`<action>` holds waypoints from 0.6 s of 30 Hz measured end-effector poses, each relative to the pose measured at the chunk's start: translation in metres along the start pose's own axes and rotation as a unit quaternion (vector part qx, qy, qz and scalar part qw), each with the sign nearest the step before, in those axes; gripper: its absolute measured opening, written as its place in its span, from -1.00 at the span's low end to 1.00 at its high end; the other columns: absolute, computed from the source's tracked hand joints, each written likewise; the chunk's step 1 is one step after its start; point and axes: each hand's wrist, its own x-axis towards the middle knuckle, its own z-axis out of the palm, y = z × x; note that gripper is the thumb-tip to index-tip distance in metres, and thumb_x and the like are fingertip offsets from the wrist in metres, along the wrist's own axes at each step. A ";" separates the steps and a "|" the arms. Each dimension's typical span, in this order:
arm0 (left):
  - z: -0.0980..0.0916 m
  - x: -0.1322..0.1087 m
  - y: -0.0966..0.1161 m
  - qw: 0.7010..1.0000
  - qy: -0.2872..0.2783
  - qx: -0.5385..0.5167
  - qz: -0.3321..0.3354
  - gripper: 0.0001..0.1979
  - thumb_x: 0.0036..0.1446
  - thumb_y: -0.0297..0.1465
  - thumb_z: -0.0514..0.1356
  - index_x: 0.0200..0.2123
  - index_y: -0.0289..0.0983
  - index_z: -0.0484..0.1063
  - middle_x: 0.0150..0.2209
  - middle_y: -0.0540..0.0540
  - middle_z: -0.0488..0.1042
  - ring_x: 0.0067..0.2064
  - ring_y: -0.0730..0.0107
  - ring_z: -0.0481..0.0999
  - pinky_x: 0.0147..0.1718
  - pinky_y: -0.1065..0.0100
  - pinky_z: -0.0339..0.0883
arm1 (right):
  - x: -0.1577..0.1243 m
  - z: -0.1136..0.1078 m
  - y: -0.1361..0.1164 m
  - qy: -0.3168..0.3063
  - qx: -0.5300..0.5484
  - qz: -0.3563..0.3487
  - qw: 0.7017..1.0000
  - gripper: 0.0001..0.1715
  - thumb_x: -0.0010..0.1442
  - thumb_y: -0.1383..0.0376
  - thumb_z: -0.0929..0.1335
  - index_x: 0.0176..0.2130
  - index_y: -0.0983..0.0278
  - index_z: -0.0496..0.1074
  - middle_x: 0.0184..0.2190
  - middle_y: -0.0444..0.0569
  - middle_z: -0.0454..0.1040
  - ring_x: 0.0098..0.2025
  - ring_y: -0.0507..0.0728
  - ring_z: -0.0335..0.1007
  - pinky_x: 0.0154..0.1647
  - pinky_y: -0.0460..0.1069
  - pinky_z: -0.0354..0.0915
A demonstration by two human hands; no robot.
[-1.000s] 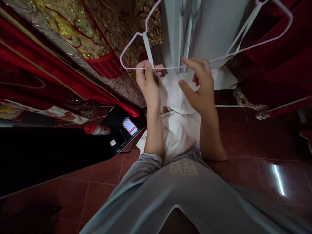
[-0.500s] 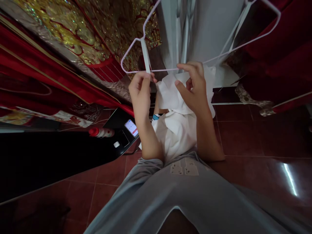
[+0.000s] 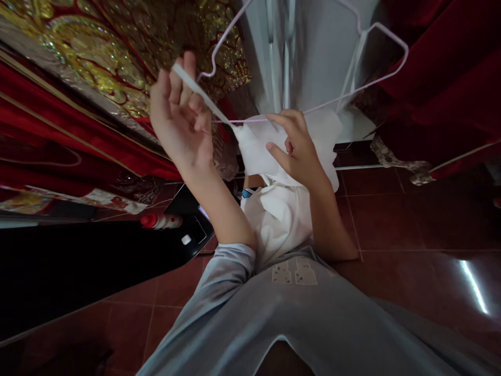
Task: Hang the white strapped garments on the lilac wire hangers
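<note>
A pale pink clothes hanger [image 3: 250, 120] spans the area before me. White fabric, apparently a garment [image 3: 282, 209], hangs below its lower bar and drapes over my lap. From the fabric's left top corner a white strap [image 3: 207, 99] stretches taut to my left hand [image 3: 183, 112], whose partly curled fingers hold it. My right hand [image 3: 293, 146] grips the hanger's lower bar at the fabric's top edge, index finger along the bar and thumb apart from it. Another white strap [image 3: 352, 68] loops over the hanger's right shoulder notch.
Red and gold sequined cloth [image 3: 97, 47] hangs at left, and dark red cloth [image 3: 442, 89] at right. A black table [image 3: 97, 261] at left holds a red-capped bottle [image 3: 160, 221], a small white case [image 3: 186, 239] and phones. Red floor tiles [image 3: 383, 224] lie below.
My left hand has moved up and left, drawing the left strap off the hanger's left end and stretching it out. The hanger and my right hand have shifted slightly left.
</note>
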 end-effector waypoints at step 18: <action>0.013 -0.036 -0.097 0.996 -0.010 0.038 0.074 -0.70 0.52 -0.49 -0.07 -0.23 -0.20 0.39 -0.24 -0.05 0.52 -0.50 0.36 0.28 -0.57 0.29 -0.03 | 0.003 -0.002 -0.013 0.003 0.001 0.020 1.000 -0.45 0.24 0.11 0.27 0.20 -0.03 0.22 0.21 -0.13 0.21 -0.10 0.09 0.31 -0.22 0.04 0.39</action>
